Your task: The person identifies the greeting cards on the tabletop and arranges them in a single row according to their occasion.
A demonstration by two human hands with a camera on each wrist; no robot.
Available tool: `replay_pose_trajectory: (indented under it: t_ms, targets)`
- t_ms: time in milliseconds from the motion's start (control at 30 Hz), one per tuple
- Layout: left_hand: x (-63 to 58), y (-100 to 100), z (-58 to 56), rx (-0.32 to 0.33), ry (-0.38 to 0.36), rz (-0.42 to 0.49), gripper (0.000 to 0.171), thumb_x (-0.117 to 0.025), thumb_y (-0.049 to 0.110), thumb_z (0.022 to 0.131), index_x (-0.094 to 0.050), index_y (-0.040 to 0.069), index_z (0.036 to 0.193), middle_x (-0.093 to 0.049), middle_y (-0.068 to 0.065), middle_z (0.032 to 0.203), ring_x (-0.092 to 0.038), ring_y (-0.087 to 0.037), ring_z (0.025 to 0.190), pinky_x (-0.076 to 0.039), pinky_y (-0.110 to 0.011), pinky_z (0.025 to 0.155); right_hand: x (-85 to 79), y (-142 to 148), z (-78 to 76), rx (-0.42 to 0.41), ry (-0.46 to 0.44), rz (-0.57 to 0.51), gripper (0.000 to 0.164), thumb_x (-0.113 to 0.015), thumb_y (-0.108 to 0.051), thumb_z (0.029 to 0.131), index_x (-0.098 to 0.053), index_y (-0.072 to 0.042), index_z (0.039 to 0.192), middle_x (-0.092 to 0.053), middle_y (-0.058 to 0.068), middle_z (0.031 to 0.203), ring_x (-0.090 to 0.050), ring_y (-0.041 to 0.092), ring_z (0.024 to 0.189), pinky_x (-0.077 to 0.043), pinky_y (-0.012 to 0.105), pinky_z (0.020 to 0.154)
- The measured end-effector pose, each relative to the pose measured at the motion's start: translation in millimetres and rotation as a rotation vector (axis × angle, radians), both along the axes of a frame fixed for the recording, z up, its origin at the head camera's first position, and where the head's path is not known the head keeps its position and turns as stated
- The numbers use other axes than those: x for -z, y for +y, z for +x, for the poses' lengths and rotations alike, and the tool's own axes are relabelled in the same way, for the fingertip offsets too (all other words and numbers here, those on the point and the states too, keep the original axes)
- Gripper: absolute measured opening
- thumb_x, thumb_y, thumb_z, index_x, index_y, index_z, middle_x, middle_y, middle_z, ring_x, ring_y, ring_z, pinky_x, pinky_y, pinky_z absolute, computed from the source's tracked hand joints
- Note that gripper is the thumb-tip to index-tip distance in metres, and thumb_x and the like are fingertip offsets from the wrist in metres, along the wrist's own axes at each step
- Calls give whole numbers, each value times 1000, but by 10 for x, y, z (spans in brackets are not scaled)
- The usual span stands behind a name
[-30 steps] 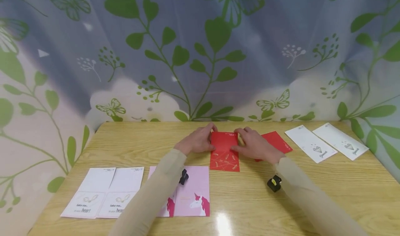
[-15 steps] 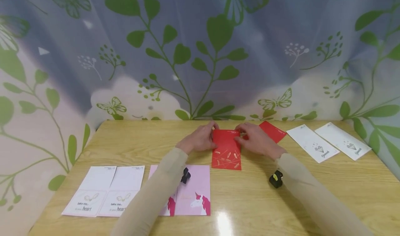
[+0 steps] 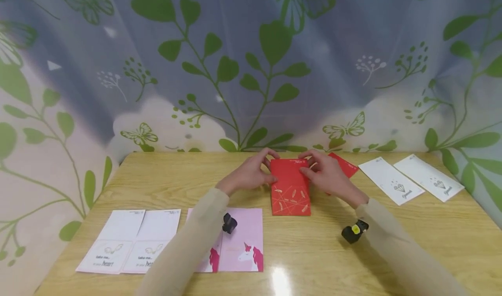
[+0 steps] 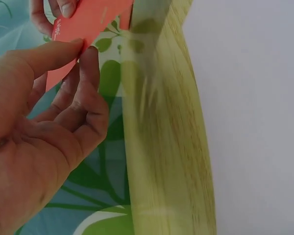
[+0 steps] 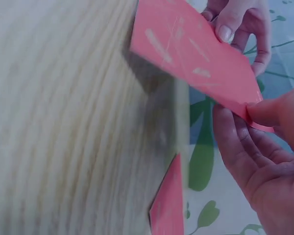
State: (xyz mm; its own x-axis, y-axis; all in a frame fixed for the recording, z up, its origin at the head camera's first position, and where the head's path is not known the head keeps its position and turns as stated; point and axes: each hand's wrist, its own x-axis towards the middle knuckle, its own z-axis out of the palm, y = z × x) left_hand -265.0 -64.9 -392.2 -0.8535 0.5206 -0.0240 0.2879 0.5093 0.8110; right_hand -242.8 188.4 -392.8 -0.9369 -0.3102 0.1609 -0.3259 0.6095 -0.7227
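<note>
In the head view, a red paper card (image 3: 290,191) with gold feather and line prints is held a little above the wooden table. My left hand (image 3: 251,172) pinches its left edge near the top, thumb on the front and fingers behind. On the opposite edge my right hand (image 3: 330,176) grips it the same way. The right wrist view shows the card (image 5: 196,54) tilted and slightly bowed between both hands. A second red card (image 3: 344,165) lies on the table beyond my right hand, partly covered by it.
Two white cards with a diamond print (image 3: 392,180) lie slanted at the back right. On the front left are two white winged-heart cards (image 3: 106,243) and two pink unicorn cards (image 3: 241,230), one partly under my left sleeve. A leaf-patterned curtain (image 3: 243,69) hangs behind the table.
The held red card has shifted slightly right and looks larger and raised, both hands moving with it. The second red card has slid back and turned, and more of it is hidden.
</note>
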Motion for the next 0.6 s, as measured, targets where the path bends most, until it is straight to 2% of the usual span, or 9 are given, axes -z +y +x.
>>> replay_pose_trajectory:
  t_ms: [133, 267, 367, 433, 600]
  targets:
    - [-48, -14, 67, 24, -22, 51, 46, -74, 9, 92, -52, 17, 132, -62, -11, 113, -74, -30, 85, -58, -31, 75, -46, 28, 93, -19, -24, -59, 33, -70, -8, 96, -61, -10, 127, -65, 15, 99, -70, 23, 75, -59, 35, 61]
    - [-84, -38, 147, 68, -52, 92, 39, -70, 7, 94, -54, 14, 129, -61, -13, 112, -73, -34, 86, -62, -41, 78, -63, 54, 210, -45, -93, -116, 34, -71, -7, 95, -61, -9, 127, -65, 16, 98, -71, 22, 70, -62, 45, 65]
    - [-109, -59, 211, 95, -66, 99, 34, -69, 7, 95, -55, 13, 126, -61, -14, 112, -74, -37, 87, -62, -45, 79, -69, 59, 291, -54, -109, -128, 33, -72, -8, 94, -61, -8, 126, -65, 15, 99, -71, 19, 70, -62, 45, 65]
    - [-126, -74, 251, 104, -72, 88, 32, -69, 8, 95, -56, 13, 124, -62, -13, 112, -74, -36, 86, -62, -42, 79, -72, 54, 341, -57, -116, -130, 33, -72, -8, 94, -62, -9, 125, -65, 15, 100, -71, 19, 71, -62, 41, 63]
    - [-151, -111, 348, 121, -55, 27, 26, -72, 11, 94, -59, 15, 116, -63, -7, 114, -69, -21, 94, -60, -31, 82, -45, 31, 449, -73, -151, -135, 31, -72, -7, 93, -63, -9, 122, -64, 15, 103, -70, 26, 70, -59, 36, 58]
